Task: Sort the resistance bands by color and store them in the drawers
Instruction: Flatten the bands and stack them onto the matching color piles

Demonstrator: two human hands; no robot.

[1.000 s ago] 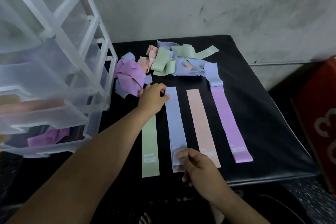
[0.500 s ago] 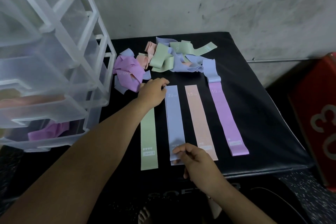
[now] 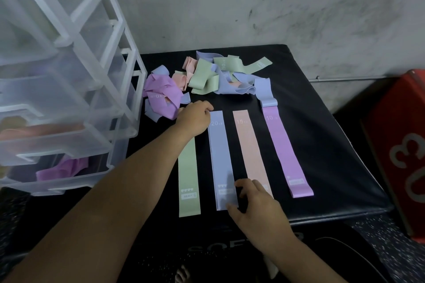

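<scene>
Far left: clear plastic drawers (image 3: 101, 145). The lowest holds a stored purple band (image 3: 62, 169); something peach is in the one above, blurred.

My left hand (image 3: 195, 119) sits knuckles-up over the far end of the green band (image 3: 189, 174), fingertips right at the far corner of the blue band (image 3: 220, 156). Fingers are curled down; can't tell if they pinch or only press. My right hand (image 3: 257, 209) is at the blue band's near end, thumb at its corner, fingers curled by its right edge. Pinch or press, can't tell either.

Step, as I judge it: straightening the blue band in the row.
- Hold the far end flat and draw the near end toward me lightly, so it lies straight and parallel to green.
- Keep a gap to the peach band (image 3: 251, 151) on its right.
- Don't stretch it; it would likely spring back and skew.
- Keep the left wrist from dragging green.

Looks: the blue band lies flat, pale lilac-blue and matte. "20" is printed at the far end, small hearts and a label at the near end, partly under my hand. Its near end lies just short of the bench (image 3: 333, 167) front edge.

Right of peach is the purple band (image 3: 285, 151), angled a bit, its far end meeting a blue loop from the pile (image 3: 207, 76). The pile is tangled at the back: green, blue, peach and purple mixed, not yet sorted.
</scene>
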